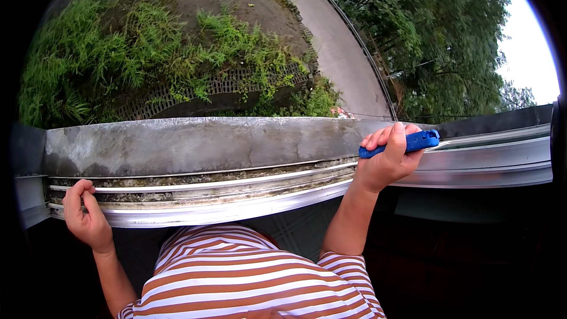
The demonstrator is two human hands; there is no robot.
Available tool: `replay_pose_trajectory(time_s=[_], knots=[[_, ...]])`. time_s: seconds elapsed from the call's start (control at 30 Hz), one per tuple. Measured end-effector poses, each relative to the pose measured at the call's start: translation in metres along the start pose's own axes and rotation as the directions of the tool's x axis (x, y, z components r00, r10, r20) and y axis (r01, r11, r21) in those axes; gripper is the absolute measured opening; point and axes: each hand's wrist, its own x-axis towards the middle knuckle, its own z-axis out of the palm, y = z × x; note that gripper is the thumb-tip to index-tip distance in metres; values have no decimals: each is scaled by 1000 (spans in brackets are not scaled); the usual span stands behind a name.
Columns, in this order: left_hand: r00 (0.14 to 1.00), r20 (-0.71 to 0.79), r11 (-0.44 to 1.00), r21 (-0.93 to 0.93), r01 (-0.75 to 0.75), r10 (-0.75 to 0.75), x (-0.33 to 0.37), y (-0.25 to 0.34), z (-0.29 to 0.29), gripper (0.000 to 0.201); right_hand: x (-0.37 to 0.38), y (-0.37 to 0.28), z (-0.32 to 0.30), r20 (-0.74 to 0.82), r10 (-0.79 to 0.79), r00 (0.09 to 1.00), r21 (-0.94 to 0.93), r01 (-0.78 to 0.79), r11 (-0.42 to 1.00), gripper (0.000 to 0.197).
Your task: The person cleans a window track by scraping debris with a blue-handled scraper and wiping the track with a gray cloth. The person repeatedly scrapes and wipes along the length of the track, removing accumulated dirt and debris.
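My right hand (387, 162) is closed round a blue plastic tool (422, 140), with its thumb laid over the top. The tool is held above the right part of the window track, and a slotted end sticks out past my fingers. What kind of tool it is cannot be made out. My left hand (87, 215) is at the left end of the window track (236, 189), fingers curled inward at the raised rails. Whatever is between those fingers, if anything, is hidden. Dark dirt and moss-like grime line the grooves between the white metal rails.
Beyond the track runs a weathered concrete ledge (177, 146), with a drop to weedy ground (118, 47) and a road (348, 53). Trees (425, 41) stand at far right. A metal sash frame (484, 162) borders the opening at right, and a side frame (29, 198) at left.
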Motion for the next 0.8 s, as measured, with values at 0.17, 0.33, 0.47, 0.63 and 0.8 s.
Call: replay_pose_trajectory(time_s=[0.17,0.33,0.47,0.63,0.8], knots=[[1000,-15,1000,9,2,-2,-1,0,0,14,2,-8,-1,29,87,996,28,-88,996,17],[1000,-8,1000,18,-26,26,1,2,-1,14,-2,-1,14,119,106,987,-56,-100,993,18],[999,-8,999,27,-39,40,2,4,-1,14,-6,7,16,56,6,998,-47,-3,999,17],[999,-11,998,33,-47,48,1,3,-1,14,-16,-5,9,39,9,999,-6,-9,1000,19],[999,10,999,27,-41,41,1,2,-3,14,-16,-8,19,73,77,994,-22,-76,997,19]])
